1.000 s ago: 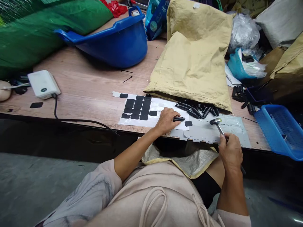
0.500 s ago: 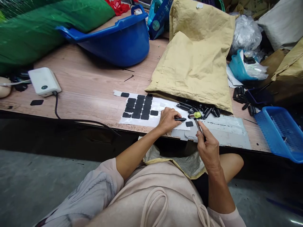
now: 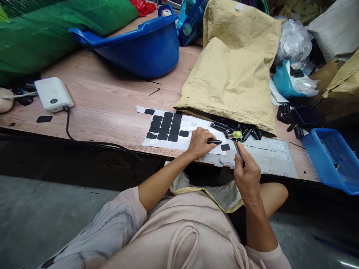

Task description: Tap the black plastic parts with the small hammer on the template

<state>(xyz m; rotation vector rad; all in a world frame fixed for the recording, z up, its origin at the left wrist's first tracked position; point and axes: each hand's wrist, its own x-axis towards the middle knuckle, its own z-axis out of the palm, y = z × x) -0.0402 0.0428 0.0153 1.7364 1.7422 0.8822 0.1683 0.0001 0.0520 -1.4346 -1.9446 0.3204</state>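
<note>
one black tube (image 3: 215, 142) grasped by left hand (image 3: 199, 142) fingers | right hand (image 3: 247, 170) fingers clenched round hammer (image 3: 237, 135) | black parts (image 3: 219, 127) near, on counter (image 3: 106, 108)

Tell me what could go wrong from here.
A stray swing of the small metal hammer with a yellow tip, held in the right hand, might strike the left hand, which holds a slim black tube nearby.

The hammer's head is close to loose black cylindrical parts and might scatter them.

The black cord droops past the front edge of the wood-grain table; a snag could tug the boxy white device.
</note>
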